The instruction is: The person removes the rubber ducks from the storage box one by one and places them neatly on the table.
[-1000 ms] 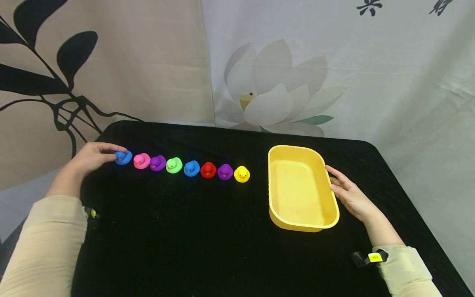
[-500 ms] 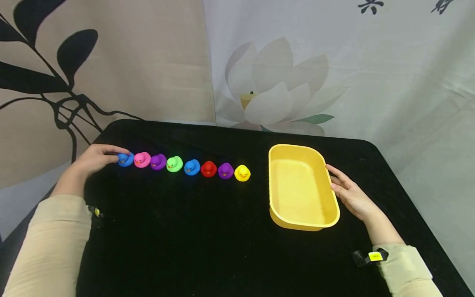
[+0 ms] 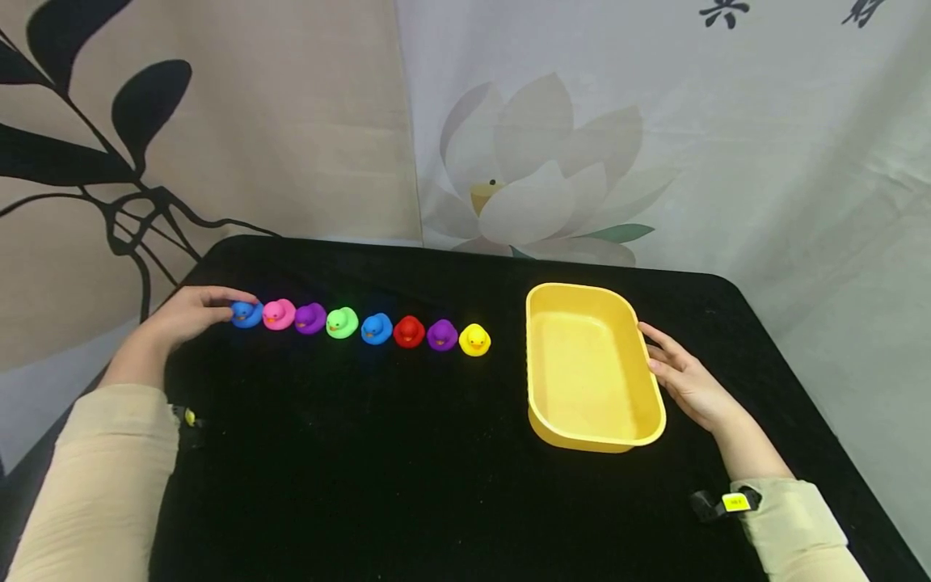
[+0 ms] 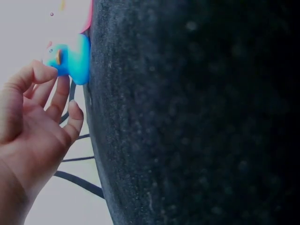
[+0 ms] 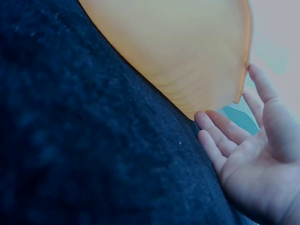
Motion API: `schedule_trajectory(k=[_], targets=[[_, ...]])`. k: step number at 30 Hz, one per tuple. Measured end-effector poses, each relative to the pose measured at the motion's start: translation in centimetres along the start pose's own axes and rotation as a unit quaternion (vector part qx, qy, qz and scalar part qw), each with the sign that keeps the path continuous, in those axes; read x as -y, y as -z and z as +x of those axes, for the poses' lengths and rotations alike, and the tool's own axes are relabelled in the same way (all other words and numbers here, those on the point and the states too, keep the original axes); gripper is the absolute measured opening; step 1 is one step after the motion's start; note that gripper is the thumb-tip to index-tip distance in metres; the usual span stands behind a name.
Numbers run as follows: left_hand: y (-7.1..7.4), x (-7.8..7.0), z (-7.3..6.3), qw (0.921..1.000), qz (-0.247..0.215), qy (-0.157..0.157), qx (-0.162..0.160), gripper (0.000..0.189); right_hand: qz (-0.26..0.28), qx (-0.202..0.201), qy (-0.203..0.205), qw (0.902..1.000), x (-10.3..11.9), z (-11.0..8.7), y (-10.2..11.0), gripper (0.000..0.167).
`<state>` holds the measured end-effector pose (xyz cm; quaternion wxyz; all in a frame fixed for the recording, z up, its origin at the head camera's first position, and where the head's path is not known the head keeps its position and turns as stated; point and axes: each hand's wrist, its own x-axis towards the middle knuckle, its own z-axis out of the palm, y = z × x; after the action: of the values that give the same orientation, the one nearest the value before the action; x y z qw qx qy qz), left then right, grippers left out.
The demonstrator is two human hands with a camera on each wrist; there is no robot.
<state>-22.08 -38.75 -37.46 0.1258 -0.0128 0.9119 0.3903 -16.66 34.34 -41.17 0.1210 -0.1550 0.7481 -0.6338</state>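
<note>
At the left end of a row of rubber ducks, my left hand [image 3: 182,319] pinches a blue rubber duck [image 3: 245,314] between thumb and fingers. The left wrist view shows this blue duck [image 4: 79,58] low at the black cloth, thumb at its head. Right beside it sits a pink rubber duck [image 3: 279,314]. Far to the right, a yellow plastic basin [image 3: 585,368] stands on the cloth. Extended fingers of my right hand [image 3: 687,384] touch its right side. In the right wrist view the fingertips [image 5: 200,116] are against the basin wall [image 5: 187,56].
Rightward from the pink duck the row continues: purple [image 3: 310,318], green [image 3: 342,322], blue [image 3: 377,329], red [image 3: 409,332], purple [image 3: 442,335] and yellow [image 3: 475,340] ducks. The black-covered table [image 3: 407,469] ends at a printed curtain [image 3: 305,121] behind.
My left hand has slid the blue duck a little to the right, up close to the pink one, and then stays there. The right hand and basin have not moved.
</note>
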Motion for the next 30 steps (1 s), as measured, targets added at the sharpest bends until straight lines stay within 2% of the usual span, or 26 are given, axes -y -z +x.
schedule_trajectory(k=[7, 12, 26, 30], targets=[[-0.1, -0.3, -0.2, 0.9999, -0.002, -0.015, -0.003, 0.044, -0.005, -0.002, -0.001, 1.0000, 0.0, -0.1, -0.1, 0.058], [-0.1, -1.1, -0.5, 0.9997, 0.008, -0.022, -0.001, 0.043, -0.023, -0.011, -0.004, 0.9997, 0.2, -0.3, -0.2, 0.058], [1.4, -3.6, -1.4, 0.9956, 0.082, -0.045, -0.013, 0.047, -0.063, -0.048, -0.038, 0.9961, 1.5, -0.6, -0.5, 0.061], [1.7, -4.7, -1.9, 0.9938, 0.095, -0.054, -0.019, 0.050, -0.074, -0.048, -0.029, 0.9956, 2.0, -0.7, -0.2, 0.059]])
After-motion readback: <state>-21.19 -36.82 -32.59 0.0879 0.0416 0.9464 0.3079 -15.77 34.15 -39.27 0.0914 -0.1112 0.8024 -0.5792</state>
